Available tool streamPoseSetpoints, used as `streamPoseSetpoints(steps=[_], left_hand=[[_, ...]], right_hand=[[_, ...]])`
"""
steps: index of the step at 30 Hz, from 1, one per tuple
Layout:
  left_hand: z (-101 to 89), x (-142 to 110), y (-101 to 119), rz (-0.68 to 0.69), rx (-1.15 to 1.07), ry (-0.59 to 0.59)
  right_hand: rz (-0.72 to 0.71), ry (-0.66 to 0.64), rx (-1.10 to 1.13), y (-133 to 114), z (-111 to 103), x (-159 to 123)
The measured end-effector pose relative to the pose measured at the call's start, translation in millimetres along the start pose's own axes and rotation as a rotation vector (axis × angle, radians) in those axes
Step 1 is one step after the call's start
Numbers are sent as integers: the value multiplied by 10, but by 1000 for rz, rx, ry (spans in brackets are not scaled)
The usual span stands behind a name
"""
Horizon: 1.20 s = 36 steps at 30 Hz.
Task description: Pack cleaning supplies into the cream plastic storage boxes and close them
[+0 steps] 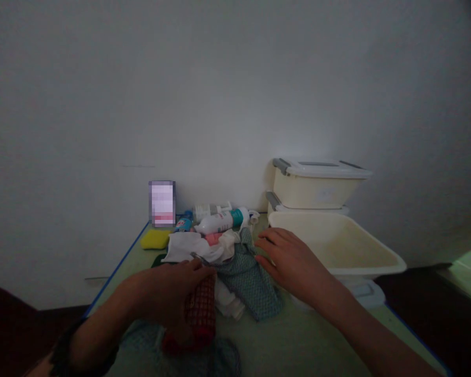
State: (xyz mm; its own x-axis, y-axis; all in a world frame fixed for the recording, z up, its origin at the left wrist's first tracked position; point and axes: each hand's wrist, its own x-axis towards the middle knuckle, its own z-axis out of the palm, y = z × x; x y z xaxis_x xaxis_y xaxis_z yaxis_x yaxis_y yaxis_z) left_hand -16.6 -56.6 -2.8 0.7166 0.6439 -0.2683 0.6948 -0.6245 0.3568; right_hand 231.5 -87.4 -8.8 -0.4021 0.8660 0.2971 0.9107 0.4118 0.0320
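Observation:
My left hand (pixel 172 293) is wrapped over a red checked cloth (pixel 201 309), rolled up at the near side of the pile, its thumb near the roll's front end. My right hand (pixel 284 256) hangs between the pile and an open cream bin (pixel 377 251), fingers apart with nothing held. Between the hands lies a green-grey patterned cloth (pixel 255 288), partly under white cloths (pixel 186 246). A white piece (pixel 230 301) pokes out beside the red roll. More grey-green fabric (pixel 225 356) lies dim at the table's front.
Behind the pile are a white spray bottle (pixel 223 221), a blue-labelled bottle (pixel 184 221) and a yellow sponge (pixel 156 239). A blurred screen (pixel 163 204) stands at the back left. A lidded storage box (pixel 310 188) is stacked behind the open bin. The green table (pixel 282 345) has blue edging.

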Motion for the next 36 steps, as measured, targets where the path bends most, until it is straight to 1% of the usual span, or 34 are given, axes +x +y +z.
streamPoseSetpoints(steps=[1, 4, 6, 7, 10, 13, 15, 19, 23, 26, 30, 32, 34, 36], left_hand=[[-39, 16, -37, -17, -33, -81], [-214, 108, -262, -6, -234, -167], [-314, 184, -468, -12, -277, -151], [-346, 219, -568, -12, -307, -142], [-361, 301, -785, -51, -536, -46], [-318, 347, -847, -92, -623, 6], [-306, 355, -834, -79, -620, -1], [-364, 306, -776, -77, -580, 2], [-425, 239, -735, -47, -520, 43], [-420, 231, -739, 2, -533, 67], [-372, 265, -799, -15, -542, 55], [-349, 288, -833, -26, -557, 32], [-336, 309, -843, -16, -599, 25], [-338, 324, -812, -4, -643, 28]], right_hand=[[-1, 25, -6, -47, 1, 6], [-10, 106, 46, -228, 65, 12], [25, 108, 113, -371, 170, -23], [59, 91, 149, -446, 239, -56], [89, -45, 333, -671, 477, -203], [28, -188, 499, -845, 678, -346], [-1, -230, 543, -911, 757, -395], [27, -238, 552, -903, 788, -353], [56, -225, 455, -766, 758, -145], [173, -181, 394, -633, 766, 62], [214, -130, 450, -517, 827, 210], [232, -74, 518, -506, 862, 205], [244, 37, 640, -520, 888, 172], [221, 165, 800, -544, 900, 136]])
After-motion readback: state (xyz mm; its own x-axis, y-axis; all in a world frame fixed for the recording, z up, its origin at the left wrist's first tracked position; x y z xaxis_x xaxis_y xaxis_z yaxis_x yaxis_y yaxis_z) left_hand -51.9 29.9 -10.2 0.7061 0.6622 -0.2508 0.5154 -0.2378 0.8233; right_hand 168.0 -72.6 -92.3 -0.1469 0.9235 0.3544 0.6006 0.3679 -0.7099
